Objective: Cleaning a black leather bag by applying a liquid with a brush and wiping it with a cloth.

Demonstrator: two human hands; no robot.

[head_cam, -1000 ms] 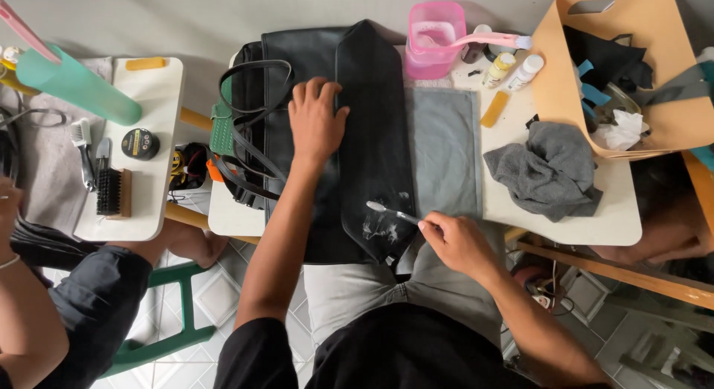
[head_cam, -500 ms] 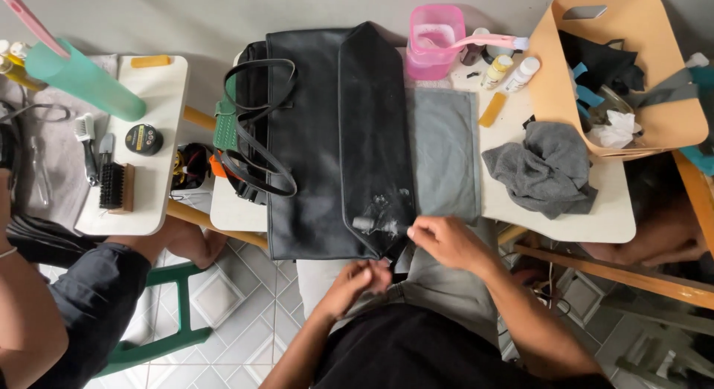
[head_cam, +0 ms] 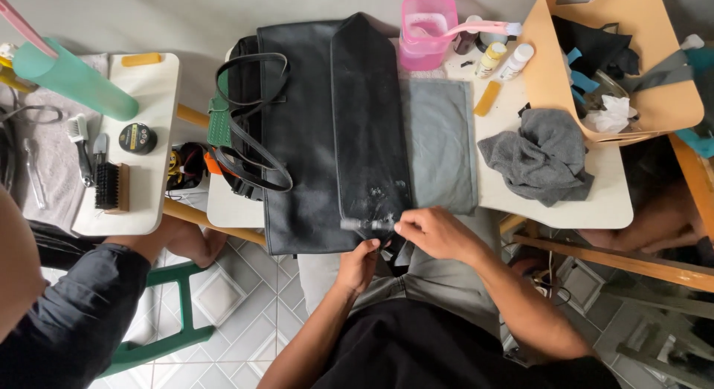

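A large black leather bag [head_cam: 320, 129] lies flat on the white table [head_cam: 565, 203], its handles [head_cam: 249, 129] to the left. My right hand [head_cam: 435, 233] holds a small brush [head_cam: 366, 224] against the soapy near corner of the bag. Just below, my left hand [head_cam: 361, 264] grips the bag's near edge from underneath. White foam marks the leather around the brush.
A grey towel [head_cam: 440, 140] lies right of the bag and a crumpled grey cloth [head_cam: 541, 155] beyond it. A pink cup [head_cam: 425, 32], small bottles and a tan bin [head_cam: 617, 58] stand at the back. Another person's sleeve [head_cam: 74, 314] is at the left, beside a side table with brushes [head_cam: 111, 187].
My left hand left the top of the bag and came down to its near edge. My right hand moved the brush slightly left along the bag's near corner.
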